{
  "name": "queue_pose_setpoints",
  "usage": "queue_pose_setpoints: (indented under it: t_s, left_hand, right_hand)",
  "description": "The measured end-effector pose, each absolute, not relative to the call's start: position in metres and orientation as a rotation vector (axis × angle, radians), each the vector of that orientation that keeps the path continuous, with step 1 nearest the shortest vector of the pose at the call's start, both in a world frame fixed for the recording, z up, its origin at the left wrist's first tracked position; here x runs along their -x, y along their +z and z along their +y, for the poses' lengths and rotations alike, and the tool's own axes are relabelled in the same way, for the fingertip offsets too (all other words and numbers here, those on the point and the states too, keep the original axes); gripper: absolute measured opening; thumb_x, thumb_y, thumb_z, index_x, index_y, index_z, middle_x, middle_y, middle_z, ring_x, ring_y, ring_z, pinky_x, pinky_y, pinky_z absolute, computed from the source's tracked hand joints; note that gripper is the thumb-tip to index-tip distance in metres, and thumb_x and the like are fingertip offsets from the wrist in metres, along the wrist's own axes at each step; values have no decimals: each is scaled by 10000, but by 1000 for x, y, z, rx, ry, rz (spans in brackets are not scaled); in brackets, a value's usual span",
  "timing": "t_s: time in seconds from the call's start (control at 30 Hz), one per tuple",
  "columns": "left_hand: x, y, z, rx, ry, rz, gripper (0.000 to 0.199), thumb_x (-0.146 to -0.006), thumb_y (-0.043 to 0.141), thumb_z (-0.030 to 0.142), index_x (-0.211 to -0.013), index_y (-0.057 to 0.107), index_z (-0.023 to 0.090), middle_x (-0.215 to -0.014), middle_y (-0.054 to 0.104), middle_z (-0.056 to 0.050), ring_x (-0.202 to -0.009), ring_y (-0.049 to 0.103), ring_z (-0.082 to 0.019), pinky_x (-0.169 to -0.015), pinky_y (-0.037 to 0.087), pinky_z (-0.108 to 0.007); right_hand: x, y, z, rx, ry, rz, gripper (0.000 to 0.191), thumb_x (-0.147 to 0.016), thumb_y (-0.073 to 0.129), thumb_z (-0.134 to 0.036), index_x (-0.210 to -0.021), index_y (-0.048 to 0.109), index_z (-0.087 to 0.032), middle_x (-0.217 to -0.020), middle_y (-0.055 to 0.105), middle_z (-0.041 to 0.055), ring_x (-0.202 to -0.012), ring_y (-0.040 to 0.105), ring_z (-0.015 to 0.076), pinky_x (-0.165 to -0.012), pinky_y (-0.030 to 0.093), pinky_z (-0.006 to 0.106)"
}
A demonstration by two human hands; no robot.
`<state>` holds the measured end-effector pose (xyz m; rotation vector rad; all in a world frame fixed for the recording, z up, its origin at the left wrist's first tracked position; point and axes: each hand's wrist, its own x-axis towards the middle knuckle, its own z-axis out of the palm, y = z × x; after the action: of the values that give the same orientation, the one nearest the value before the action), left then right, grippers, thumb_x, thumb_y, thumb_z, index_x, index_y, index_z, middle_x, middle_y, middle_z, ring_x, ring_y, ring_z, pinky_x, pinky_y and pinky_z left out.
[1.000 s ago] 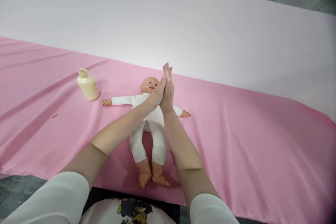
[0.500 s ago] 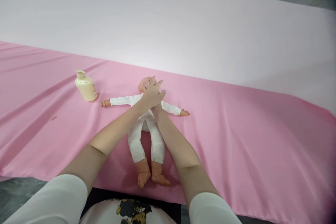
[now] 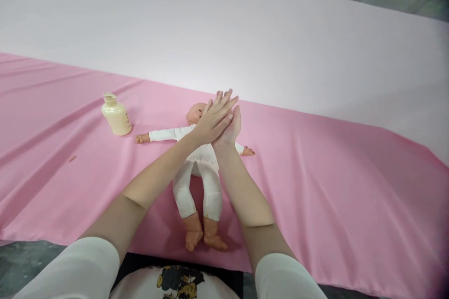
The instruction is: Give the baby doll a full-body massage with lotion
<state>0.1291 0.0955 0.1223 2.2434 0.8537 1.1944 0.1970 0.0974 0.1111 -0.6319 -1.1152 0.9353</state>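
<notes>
A baby doll (image 3: 198, 187) in a white suit lies on its back on the pink cloth, its head toward the far side and its arms spread. Above its chest and partly over its face, my two hands are pressed together. My left hand (image 3: 214, 121) lies across the palm of my right hand (image 3: 229, 131), fingers stretched out and a little apart. The right palm faces up, its thumb and fingers extended, partly hidden under the left. Neither hand holds an object.
A cream pump bottle (image 3: 117, 117) stands left of the doll on the pink cloth (image 3: 315, 187). Nearer lies a small brownish strip (image 3: 72, 159). Behind the cloth rises a white panel (image 3: 224, 32). Grey floor (image 3: 28, 261) shows at the lower left.
Both hands have risen off the doll and moved slightly right. The right hand, earlier mostly hidden beneath the left, has turned palm up. More of the doll's face shows.
</notes>
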Motion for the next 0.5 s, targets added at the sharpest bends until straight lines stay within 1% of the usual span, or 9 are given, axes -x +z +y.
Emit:
queue_pose_setpoints:
  t_s: [0.07, 0.13, 0.23, 0.3, 0.33, 0.4, 0.43, 0.5]
  left_hand:
    - [-131, 121, 98, -2135, 1271, 811, 584, -1001, 287, 511, -1558, 323, 341, -1659, 277, 49, -1575, 77, -169, -1294, 84, -410]
    - [-135, 120, 101, -1946, 1329, 810, 593, -1003, 252, 541, -1568, 290, 364, -1654, 284, 58, -1570, 123, -165, -1292, 133, -392]
    - [-135, 124, 103, -1583, 1366, 751, 631, -1001, 111, 596, -1580, 230, 377, -1665, 236, 82, -1565, 148, -173, -1272, 210, -387]
    - [-130, 130, 102, -1320, 1357, 618, 710, -969, 23, 664, -1586, 196, 361, -1677, 194, 76, -1568, 129, -187, -1244, 263, -420]
    - [-127, 133, 101, -1205, 1337, 534, 764, -943, -1, 708, -1586, 197, 346, -1678, 200, 60, -1566, 130, -200, -1231, 281, -450]
    - [-124, 138, 97, -1073, 1282, 408, 847, -902, -19, 769, -1574, 239, 323, -1660, 269, 25, -1561, 149, -229, -1221, 279, -513]
    - [-125, 139, 96, -1070, 1263, 393, 849, -903, -23, 765, -1564, 269, 320, -1645, 310, 20, -1560, 149, -237, -1228, 260, -530]
    - [-130, 138, 93, -1162, 1279, 481, 785, -948, -38, 679, -1554, 302, 314, -1632, 341, 39, -1567, 96, -223, -1256, 205, -521]
  right_hand:
    - [-191, 115, 86, 628, 839, -1177, 715, -945, 129, -633, -1544, 336, -301, -1655, 301, -39, -1552, 246, 131, -1237, 310, 425]
    - [-185, 117, 74, 655, 757, -1277, 682, -956, 209, -615, -1559, 299, -311, -1656, 295, -32, -1567, 202, 157, -1245, 288, 462]
    - [-182, 119, 62, 665, 659, -1455, 676, -941, 346, -603, -1551, 327, -311, -1642, 317, -28, -1583, 114, 228, -1258, 206, 526]
    - [-186, 118, 60, 647, 558, -1636, 675, -913, 446, -597, -1526, 376, -321, -1625, 352, -26, -1577, 147, 267, -1270, 148, 557]
    - [-189, 118, 61, 636, 481, -1755, 665, -903, 484, -588, -1509, 402, -328, -1608, 387, -22, -1571, 181, 273, -1277, 130, 563]
    - [-197, 117, 65, 612, 267, -1986, 631, -918, 489, -553, -1501, 413, -324, -1579, 444, -3, -1556, 244, 266, -1288, 118, 555]
    - [-200, 118, 67, 603, 148, -2071, 628, -933, 465, -532, -1516, 392, -310, -1581, 445, 13, -1551, 263, 259, -1291, 123, 549]
    - [-207, 120, 69, 597, -8, -2139, 637, -955, 419, -489, -1545, 353, -258, -1594, 429, 52, -1548, 273, 254, -1292, 138, 545]
